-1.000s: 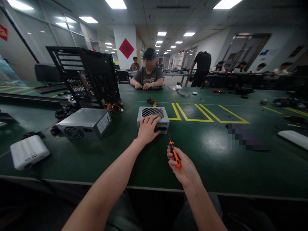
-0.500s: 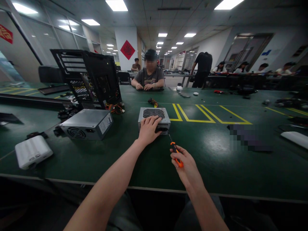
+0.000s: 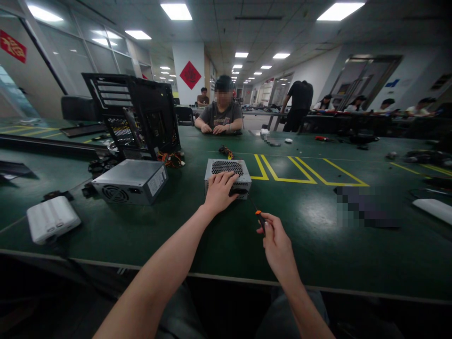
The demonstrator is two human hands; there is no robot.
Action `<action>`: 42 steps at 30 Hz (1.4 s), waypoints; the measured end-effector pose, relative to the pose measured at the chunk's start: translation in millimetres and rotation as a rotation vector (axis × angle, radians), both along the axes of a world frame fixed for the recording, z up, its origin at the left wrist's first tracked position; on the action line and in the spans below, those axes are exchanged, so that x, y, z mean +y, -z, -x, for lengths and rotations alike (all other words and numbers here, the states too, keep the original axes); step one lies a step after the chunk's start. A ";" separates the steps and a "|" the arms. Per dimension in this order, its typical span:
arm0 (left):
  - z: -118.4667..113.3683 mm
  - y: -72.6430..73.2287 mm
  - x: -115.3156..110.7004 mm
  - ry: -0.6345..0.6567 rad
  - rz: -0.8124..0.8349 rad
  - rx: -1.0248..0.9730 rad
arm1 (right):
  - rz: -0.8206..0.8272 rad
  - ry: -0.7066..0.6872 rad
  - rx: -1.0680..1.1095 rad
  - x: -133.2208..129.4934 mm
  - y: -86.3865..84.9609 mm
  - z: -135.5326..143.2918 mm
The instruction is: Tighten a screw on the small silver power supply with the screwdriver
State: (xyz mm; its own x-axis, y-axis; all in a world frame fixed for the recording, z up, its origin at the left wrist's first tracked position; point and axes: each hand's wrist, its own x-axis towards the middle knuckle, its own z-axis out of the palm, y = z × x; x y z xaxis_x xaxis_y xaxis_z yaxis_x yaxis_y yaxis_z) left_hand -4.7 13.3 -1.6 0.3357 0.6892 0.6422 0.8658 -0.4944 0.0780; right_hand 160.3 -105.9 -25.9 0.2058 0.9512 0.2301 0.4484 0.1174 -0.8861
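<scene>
A small grey power supply unit [image 3: 244, 165] with a honeycomb vent sits on the green table. My left hand [image 3: 221, 192] grips it, the fingers over its top and the thumb along its near side. Closed around the orange and black handle of a screwdriver [image 3: 260, 219], my right hand [image 3: 278, 240] is to the right and nearer to me. The screwdriver's thin shaft points toward the unit's near right corner. Whether the tip touches it I cannot tell. A bundle of cables [image 3: 226, 151] lies just behind the unit.
To the left lie a larger power supply [image 3: 130, 181], an open black computer case [image 3: 141, 117] and a white power bank [image 3: 52, 219]. Yellow tape lines [image 3: 294, 182] mark the table [image 3: 226, 256]. A person [image 3: 221, 115] sits opposite.
My right hand has moved slightly right and toward me with the screwdriver, whose tip is farther from the unit. My left hand keeps its place on the power supply unit.
</scene>
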 end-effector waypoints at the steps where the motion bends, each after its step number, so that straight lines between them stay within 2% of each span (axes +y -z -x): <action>1: 0.0 -0.1 -0.4 0.001 -0.003 0.004 | -0.013 -0.013 -0.020 0.1 0.0 1.9; 9: -2.4 -1.7 -5.0 -0.013 -0.026 0.066 | -0.200 0.007 -0.180 -7.0 1.1 17.4; 15: -6.0 0.2 -5.0 -0.051 -0.026 0.091 | -0.175 0.061 -0.270 -13.2 -7.0 17.2; 20: -6.1 1.0 -4.9 -0.052 -0.029 0.089 | -0.169 0.092 -0.399 -9.8 -7.0 17.4; 28: -5.9 0.3 -5.5 -0.042 -0.023 0.071 | -0.295 0.050 -0.389 -11.8 -4.3 21.3; 35: -6.3 1.2 -4.1 -0.041 -0.018 0.061 | -0.151 0.075 -0.402 -13.0 -5.3 15.8; 42: -5.9 1.0 -5.0 -0.040 -0.027 0.053 | -0.179 0.051 -0.384 -8.2 -3.9 14.2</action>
State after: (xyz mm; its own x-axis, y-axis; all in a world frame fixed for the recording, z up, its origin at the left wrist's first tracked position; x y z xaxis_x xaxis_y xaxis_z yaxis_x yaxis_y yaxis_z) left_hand 1.2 8.3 -2.6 0.3421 0.6855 0.6427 0.8875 -0.4605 0.0186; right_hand 146.1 -114.1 -22.1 0.1189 0.8800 0.4599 0.7509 0.2233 -0.6215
